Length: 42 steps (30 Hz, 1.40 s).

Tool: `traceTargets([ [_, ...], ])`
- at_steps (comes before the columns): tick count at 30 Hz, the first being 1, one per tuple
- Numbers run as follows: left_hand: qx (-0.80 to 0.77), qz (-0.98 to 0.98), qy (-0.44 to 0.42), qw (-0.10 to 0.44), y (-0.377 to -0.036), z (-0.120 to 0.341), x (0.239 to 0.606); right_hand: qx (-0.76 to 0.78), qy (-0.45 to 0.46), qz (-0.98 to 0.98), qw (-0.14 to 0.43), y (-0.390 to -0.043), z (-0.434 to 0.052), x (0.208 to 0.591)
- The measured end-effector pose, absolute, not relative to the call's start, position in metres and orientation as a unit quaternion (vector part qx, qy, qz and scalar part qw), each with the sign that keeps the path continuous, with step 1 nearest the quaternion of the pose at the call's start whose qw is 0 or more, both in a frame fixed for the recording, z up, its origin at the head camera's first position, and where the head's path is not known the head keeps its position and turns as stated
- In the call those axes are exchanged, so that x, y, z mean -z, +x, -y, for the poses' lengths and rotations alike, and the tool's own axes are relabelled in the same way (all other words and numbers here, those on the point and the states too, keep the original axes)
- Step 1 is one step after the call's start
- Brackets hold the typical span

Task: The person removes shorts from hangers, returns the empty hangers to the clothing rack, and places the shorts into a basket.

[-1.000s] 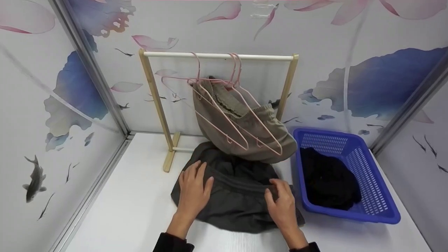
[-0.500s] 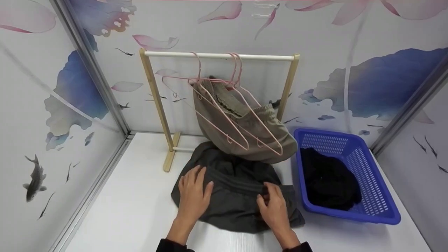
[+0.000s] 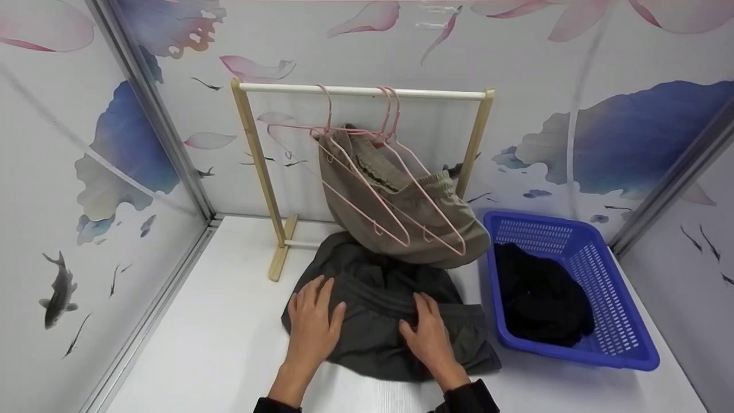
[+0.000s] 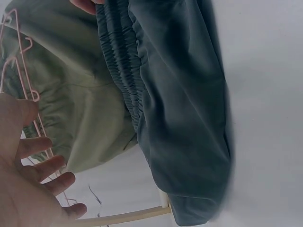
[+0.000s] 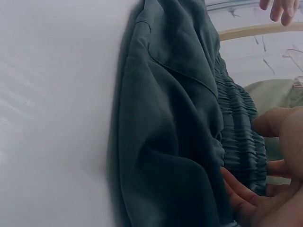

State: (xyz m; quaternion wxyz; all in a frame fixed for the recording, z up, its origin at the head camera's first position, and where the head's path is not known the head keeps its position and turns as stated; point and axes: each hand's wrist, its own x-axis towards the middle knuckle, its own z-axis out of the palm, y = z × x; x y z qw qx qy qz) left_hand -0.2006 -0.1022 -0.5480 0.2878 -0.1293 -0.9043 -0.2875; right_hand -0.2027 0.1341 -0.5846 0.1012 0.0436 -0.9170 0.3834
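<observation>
A dark grey garment (image 3: 378, 327) with an elastic waistband lies crumpled on the white table (image 3: 218, 344). My left hand (image 3: 312, 321) rests flat on its left part with the fingers spread. My right hand (image 3: 427, 335) presses on its middle, just below the waistband, fingers nearly straight. The left wrist view shows the left hand (image 4: 28, 189) open beside the grey garment (image 4: 184, 109). The right wrist view shows the right hand (image 5: 270, 189) with its fingers against the gathered waistband (image 5: 236, 118).
A small wooden rack (image 3: 252, 166) stands behind the garment, with a khaki garment (image 3: 401, 218) on pink hangers (image 3: 373, 189) sagging onto the table. A blue basket (image 3: 625, 338) holding black clothes (image 3: 539, 298) sits at the right. Patterned walls close in three sides.
My right hand has slid left along the grey garment toward the left hand, bunching the fabric. The left hand has barely moved.
</observation>
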Motion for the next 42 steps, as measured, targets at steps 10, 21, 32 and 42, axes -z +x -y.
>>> traceTargets([
  [10,0.292,0.911,-0.123,0.265,-0.195,0.097,0.553,-0.364,0.052,0.928,0.061,-0.211,-0.131,0.600],
  [21,0.290,0.916,-0.123,0.247,-0.191,0.093,0.558,-0.328,0.033,0.944,-0.016,-0.215,-0.136,0.612],
  [32,0.294,0.911,-0.126,0.259,-0.191,0.094,0.559,-0.282,0.017,0.954,-0.100,-0.211,-0.143,0.603],
  [42,0.293,0.913,-0.121,0.255,-0.190,0.095,0.559,-0.276,0.017,0.947,-0.163,-0.205,-0.156,0.594],
])
